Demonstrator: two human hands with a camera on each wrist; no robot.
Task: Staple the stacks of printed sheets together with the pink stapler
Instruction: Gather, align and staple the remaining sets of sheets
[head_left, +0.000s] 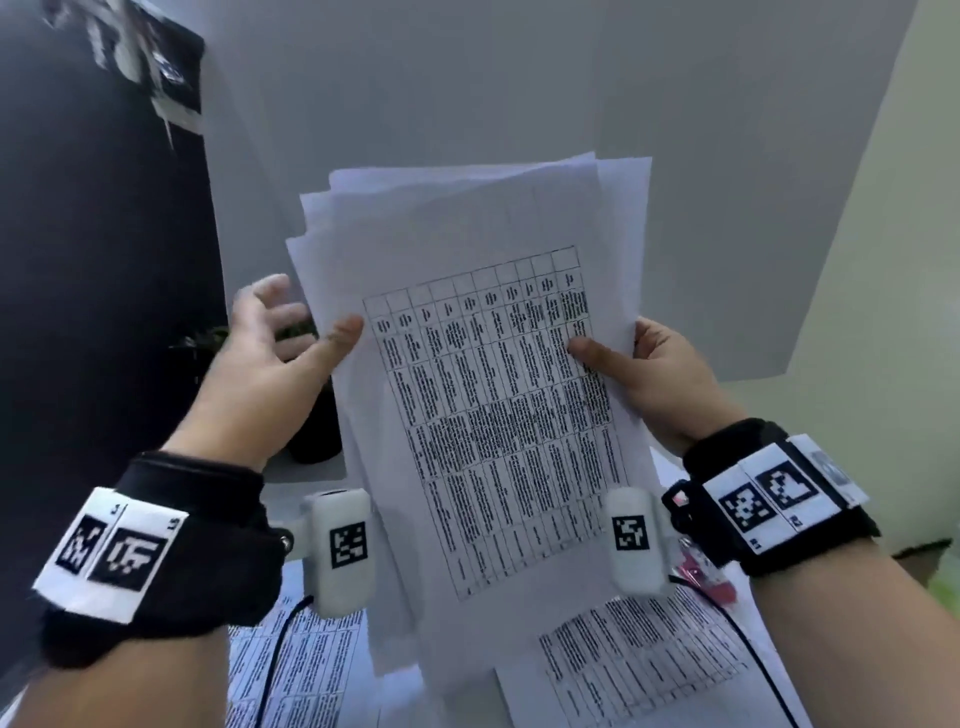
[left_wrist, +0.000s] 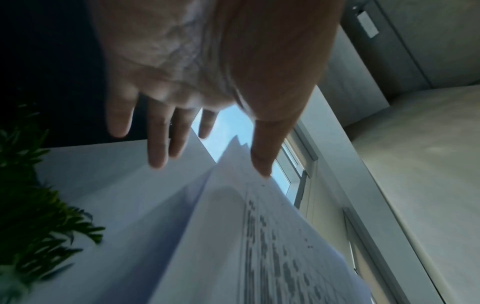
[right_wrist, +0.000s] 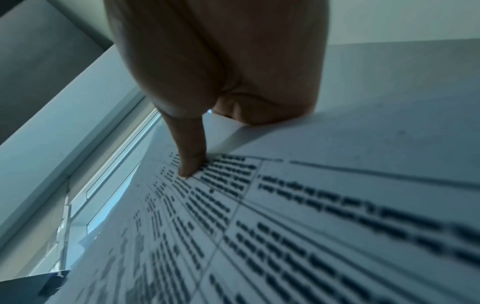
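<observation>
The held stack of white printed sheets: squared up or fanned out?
Fanned out. The stack of white printed sheets shows staggered corners along its top and left edges in the head view, so the sheets are not aligned.

**Colours and patterns on view**

Stack of sheets (head_left: 483, 415): white paper, top page printed with a black ruled table of dense black text. Loose sheets on the table (head_left: 639, 670): white, same black tabular print. Stapler (head_left: 698, 571): pink, mostly hidden. Wrist bands (head_left: 171, 551): black, with white tags bearing black square-block codes. Wrist cameras (head_left: 343, 551): white casings, black-and-white codes. Plant (left_wrist: 39, 236): green leaves. Wall panel (head_left: 623, 104): plain grey.
</observation>
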